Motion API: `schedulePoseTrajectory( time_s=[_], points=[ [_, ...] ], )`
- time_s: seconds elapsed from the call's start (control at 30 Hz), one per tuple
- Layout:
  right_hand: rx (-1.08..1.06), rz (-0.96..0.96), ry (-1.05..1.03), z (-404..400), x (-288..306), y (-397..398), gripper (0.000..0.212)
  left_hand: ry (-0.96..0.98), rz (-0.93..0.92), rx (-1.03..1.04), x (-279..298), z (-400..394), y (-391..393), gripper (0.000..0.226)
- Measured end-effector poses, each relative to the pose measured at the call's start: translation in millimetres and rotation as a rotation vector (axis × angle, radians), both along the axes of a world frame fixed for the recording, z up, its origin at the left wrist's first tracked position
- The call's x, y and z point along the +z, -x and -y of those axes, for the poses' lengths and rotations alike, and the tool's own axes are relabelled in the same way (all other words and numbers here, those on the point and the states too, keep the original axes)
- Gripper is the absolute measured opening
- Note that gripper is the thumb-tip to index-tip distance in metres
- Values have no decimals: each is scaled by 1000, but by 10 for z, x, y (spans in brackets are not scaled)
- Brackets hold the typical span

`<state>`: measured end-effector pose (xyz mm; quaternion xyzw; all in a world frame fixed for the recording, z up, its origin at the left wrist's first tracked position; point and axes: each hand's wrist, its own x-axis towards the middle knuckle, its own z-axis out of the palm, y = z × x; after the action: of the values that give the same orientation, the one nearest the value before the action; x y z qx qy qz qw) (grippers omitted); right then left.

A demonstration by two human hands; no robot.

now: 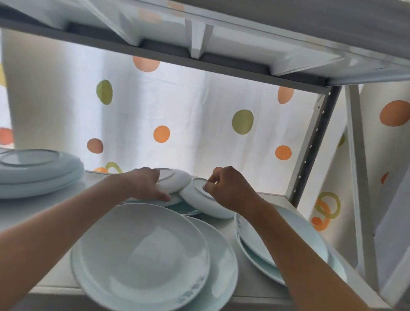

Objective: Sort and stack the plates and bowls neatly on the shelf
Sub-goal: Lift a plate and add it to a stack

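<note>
Two small white bowls lie upside down at the back of the white shelf [256, 297]. My left hand [145, 183] grips the left bowl [176, 181], which is tilted up. My right hand [228, 188] pinches the foot ring of the right bowl [203, 200]. The two bowls touch each other and rest partly on a pale plate [185, 209]. In front, two large pale-blue plates [147, 256] lie overlapped and overhang the shelf's front edge. Two more plates [285, 240] lie stacked at the right, partly hidden by my right forearm.
A stack of large upside-down plates [26, 173] stands at the far left of the shelf. The upper shelf board [208, 37] hangs low overhead. A metal upright [312, 144] bounds the right rear corner. A dotted curtain [177, 118] hangs behind.
</note>
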<state>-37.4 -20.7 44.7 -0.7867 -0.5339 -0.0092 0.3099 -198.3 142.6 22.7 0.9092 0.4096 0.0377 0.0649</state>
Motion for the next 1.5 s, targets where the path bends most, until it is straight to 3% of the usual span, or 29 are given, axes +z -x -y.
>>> schedulePoseTrajectory(
  time_s=[0.17, 0.43, 0.7, 0.87, 1.03, 1.1, 1.2, 1.3, 1.4, 1.5],
  points=[
    [24, -26, -15, -299, -36, 262, 28, -1, 11, -10, -43, -11, 84, 57],
    [9, -118, -73, -434, -109, 343, 25, -336, -97, -69, 55, 134, 122, 31],
    [-11, -236, -106, -465, -130, 242, 25, -630, -182, 65, 124, -15, 269, 26],
    [-12, -266, -128, -500, -116, 287, 21, -731, -20, 204, 265, -119, 499, 24],
    [-26, -319, -249, -642, -84, 374, 21, -795, 409, 189, 420, -144, 715, 15],
    [-26, -360, -282, -677, -47, 405, 35, -689, 665, 179, 504, -110, 793, 21],
    [5, -417, -287, -680, 28, 436, 55, -178, 1022, 87, 654, 3, 916, 25],
    [47, -487, -330, -608, 80, 427, 39, 285, 1244, -53, 685, 198, 1020, 11],
    [157, -709, -391, -462, 107, 366, 15, 373, 1227, -166, 633, 291, 1099, 11],
    [284, -829, -349, -293, 121, 290, 16, 277, 1199, -100, 572, 241, 1135, 20]
  ],
)
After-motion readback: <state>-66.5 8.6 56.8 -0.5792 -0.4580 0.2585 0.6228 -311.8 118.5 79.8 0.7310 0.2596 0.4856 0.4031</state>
